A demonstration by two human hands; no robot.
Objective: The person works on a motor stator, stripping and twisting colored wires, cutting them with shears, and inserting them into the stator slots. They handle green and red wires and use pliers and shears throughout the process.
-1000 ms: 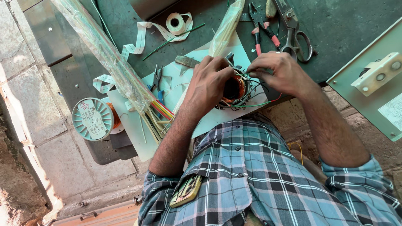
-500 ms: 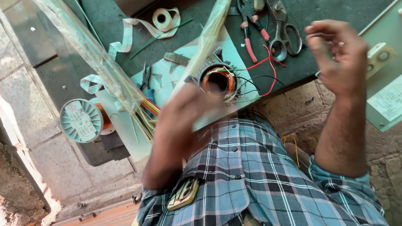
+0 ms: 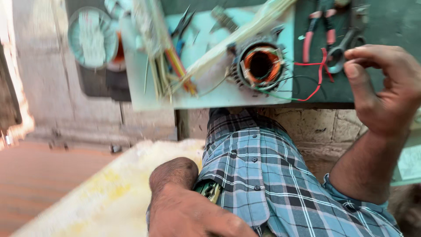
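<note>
Left hand (image 3: 193, 210) has dropped from the stator (image 3: 261, 66) to my lap at 6 o'clock, grip unclear. Right hand (image 3: 386, 87) lifted at 3 o'clock, fingers pinched, wire unconfirmed.

Stator (image 3: 261, 66): glossy copper windings at 12 o'clock, ribbed metal shell. Shirt (image 3: 272, 175): soft plaid cloth. Surface (image 3: 386, 26): matt green. Wall (image 3: 315, 127): rough stone.

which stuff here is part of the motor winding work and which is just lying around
In the job:
- stator with copper winding
- red wire running from it toward the right hand
- white board under the stator

Lying about:
- scissors
- red-handled pliers
- bundle of sleeves
- round spool
</note>
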